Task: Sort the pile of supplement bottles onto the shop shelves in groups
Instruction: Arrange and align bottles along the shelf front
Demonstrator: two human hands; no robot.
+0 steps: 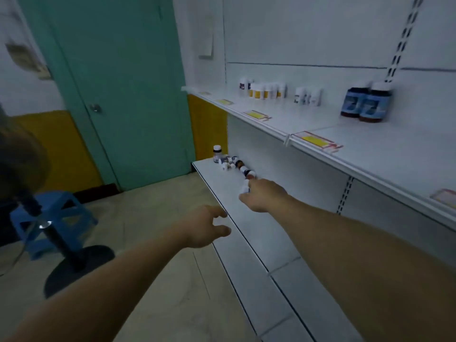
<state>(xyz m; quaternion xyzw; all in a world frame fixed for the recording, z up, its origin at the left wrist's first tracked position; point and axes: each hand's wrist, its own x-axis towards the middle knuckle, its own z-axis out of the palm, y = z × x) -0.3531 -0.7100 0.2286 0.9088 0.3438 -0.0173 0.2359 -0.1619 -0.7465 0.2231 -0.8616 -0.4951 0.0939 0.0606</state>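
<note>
pile (232, 162): loose bottles, several on their sides, at the far left end of the lower shelf (266, 233), close to its front edge
right hand (265, 196): at the pile's near end, fingers curled round a small white bottle (245, 188)
left hand (206, 227): relaxed, fingers spread, holding nothing, over the shelf's front edge
roll risk: lifting this bottle may nudge its neighbours, which could roll off the edge
sorting risk: the groups on the upper shelf (320, 124) look alike, so it may join the wrong one
</note>
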